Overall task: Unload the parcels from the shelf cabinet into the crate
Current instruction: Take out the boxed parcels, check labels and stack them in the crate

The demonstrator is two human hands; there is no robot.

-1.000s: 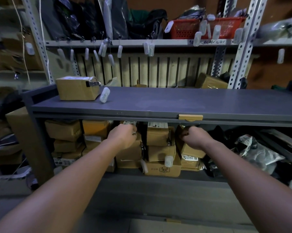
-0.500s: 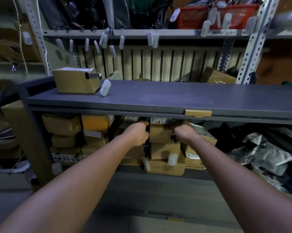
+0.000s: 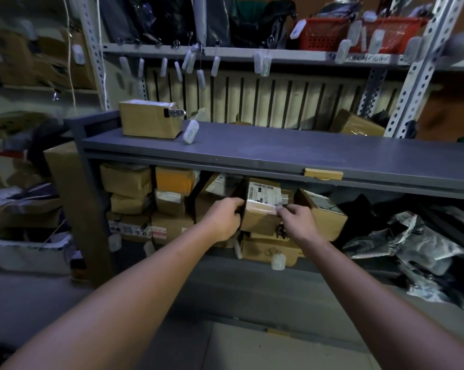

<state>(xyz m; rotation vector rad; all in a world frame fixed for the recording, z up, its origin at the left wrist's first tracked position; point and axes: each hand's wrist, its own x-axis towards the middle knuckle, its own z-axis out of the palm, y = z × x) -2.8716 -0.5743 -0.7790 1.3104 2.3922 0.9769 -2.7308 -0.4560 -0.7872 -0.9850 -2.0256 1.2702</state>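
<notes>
Parcel [image 3: 263, 209] is clamped from both sides; left hand [image 3: 223, 220] has its fingers curled round the left front edge, tight against a dark upright panel [image 3: 242, 198]; right hand [image 3: 299, 222] pinches the right front corner with thumb and fingertips, just below the white label [image 3: 264, 192]; both grips are closed on cardboard, none spread. The parcel lies dead ahead, between the two hands, so neither hand is judged nearer; it sits on top of a stack in the lower bay of the shelf cabinet [image 3: 279, 148], resting on a flatter box [image 3: 268, 252], with a tilted box [image 3: 321, 212] touching or just beside it on the right. Only the front face and the labelled top are seen; the long axis is judged to run back into the bay, though the depth is hidden. The cabinet's top lip sits close above the label, so a straight pull toward the body is judged to be called for, not a lift; snagging on the panel or dragging the right-hand neighbour out is the risk. Both forearms are stretched forward and converge on the parcel, backs of hands up, wrists roughly level. Further out: more boxes are stacked in the left bay [image 3: 129, 190]; dark plastic bags [image 3: 412, 241] are heaped at the right. A crate cannot be picked out with confidence.
</notes>
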